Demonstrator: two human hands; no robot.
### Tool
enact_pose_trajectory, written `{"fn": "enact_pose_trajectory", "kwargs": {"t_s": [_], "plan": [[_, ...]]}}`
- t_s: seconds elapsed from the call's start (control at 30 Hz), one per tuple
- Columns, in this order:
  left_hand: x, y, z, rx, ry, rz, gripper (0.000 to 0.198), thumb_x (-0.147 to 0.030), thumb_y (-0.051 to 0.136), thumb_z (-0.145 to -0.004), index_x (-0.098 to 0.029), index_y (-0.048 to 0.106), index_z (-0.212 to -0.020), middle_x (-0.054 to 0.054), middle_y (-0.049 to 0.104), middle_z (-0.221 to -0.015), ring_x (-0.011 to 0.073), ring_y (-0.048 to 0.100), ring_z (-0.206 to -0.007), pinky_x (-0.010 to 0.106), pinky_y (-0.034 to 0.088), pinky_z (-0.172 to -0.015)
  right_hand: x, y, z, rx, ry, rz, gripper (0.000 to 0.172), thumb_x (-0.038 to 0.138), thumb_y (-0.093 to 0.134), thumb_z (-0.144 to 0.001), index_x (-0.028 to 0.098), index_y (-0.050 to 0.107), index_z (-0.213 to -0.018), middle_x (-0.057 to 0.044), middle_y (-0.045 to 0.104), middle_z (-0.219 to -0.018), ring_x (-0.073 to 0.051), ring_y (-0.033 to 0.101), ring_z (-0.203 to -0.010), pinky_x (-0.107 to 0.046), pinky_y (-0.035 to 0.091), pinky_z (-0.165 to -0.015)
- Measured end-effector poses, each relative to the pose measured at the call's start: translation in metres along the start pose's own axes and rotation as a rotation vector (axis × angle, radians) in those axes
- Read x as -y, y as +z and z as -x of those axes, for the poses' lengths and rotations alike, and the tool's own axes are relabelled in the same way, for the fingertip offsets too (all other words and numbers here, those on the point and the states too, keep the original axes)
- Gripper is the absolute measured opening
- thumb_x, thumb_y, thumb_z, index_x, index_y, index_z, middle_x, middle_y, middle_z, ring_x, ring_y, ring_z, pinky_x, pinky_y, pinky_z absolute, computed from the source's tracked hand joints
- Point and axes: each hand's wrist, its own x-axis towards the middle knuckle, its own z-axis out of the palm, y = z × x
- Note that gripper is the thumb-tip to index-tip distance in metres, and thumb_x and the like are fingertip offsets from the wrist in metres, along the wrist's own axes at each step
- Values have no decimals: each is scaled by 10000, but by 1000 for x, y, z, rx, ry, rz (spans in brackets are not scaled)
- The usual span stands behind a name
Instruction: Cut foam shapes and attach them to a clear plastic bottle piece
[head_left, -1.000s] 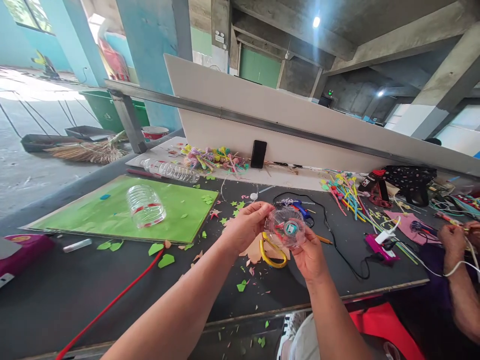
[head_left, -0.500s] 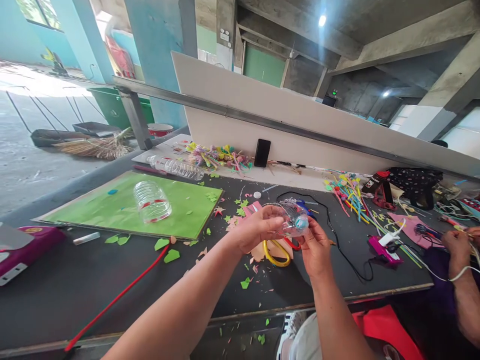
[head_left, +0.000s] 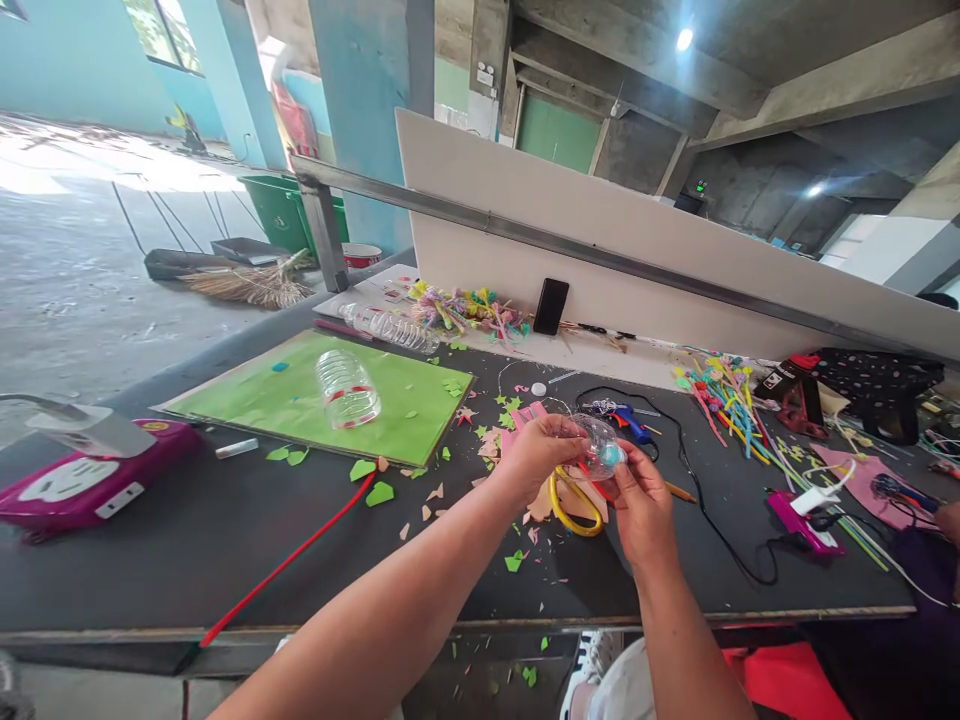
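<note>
Both my hands hold a cut-off clear plastic bottle top (head_left: 594,447) with a light blue cap, just above the black table (head_left: 187,540). My left hand (head_left: 541,452) wraps its fingers over the clear body from the left. My right hand (head_left: 639,500) pinches the capped end from the right. Yellow-handled scissors (head_left: 574,503) lie under my hands on pink paper scraps. A blue glue gun (head_left: 628,418) with a black cable lies just beyond.
A green sheet (head_left: 300,395) carries a clear bottle piece (head_left: 347,388); a whole bottle (head_left: 390,328) lies behind. A red cord (head_left: 285,565) crosses the table front. A pink device (head_left: 82,485) sits left, coloured straws (head_left: 720,395) right, a phone (head_left: 550,306) against the white board.
The view has swung left. My hands turned the bottle top from cap-facing-me to sideways and lowered it slightly. The co-worker's hands at the right edge have left the view.
</note>
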Motion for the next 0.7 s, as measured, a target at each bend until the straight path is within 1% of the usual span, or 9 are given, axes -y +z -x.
{"fn": "enact_pose_trajectory", "kwargs": {"t_s": [0.1,0.2,0.4,0.53,0.7], "plan": [[2,2,0,-55,56,27,269,-247,824,-576,-126,636,-726,1,626,-670,104,582,-595,242,448,-622,-1,0,-2,-19,24,-29,321,316,766,-764,236,676,-1062,-14,718,-1040,-165,688,-873,-302,576,-777],[2,3,0,-83,107,50,264,-253,812,-600,-135,641,-763,-9,622,-695,94,570,-620,230,437,-636,-2,-2,-3,-26,41,-41,328,326,770,-759,232,678,-1059,-19,716,-1043,-172,688,-882,-310,579,-776],[1,4,-1,-137,139,66,245,-247,803,-583,-133,636,-721,-19,598,-662,84,533,-604,223,414,-620,-3,0,-1,-34,61,-54,326,319,780,-745,236,684,-1045,-13,717,-1035,-173,695,-872,-321,582,-786],[6,5,-3,-172,172,60,226,-244,789,-582,-141,627,-703,-24,592,-655,94,541,-613,229,417,-620,-4,2,-1,-37,72,-80,328,320,786,-739,230,684,-1038,-16,727,-1008,-170,704,-850,-311,583,-773],[13,3,-8,-188,235,6,193,-227,763,-591,-149,605,-669,-19,602,-650,98,543,-617,237,428,-636,-4,3,-1,-33,78,-116,332,299,801,-722,222,689,-1024,-13,740,-980,-161,713,-827,-284,582,-762]]}}
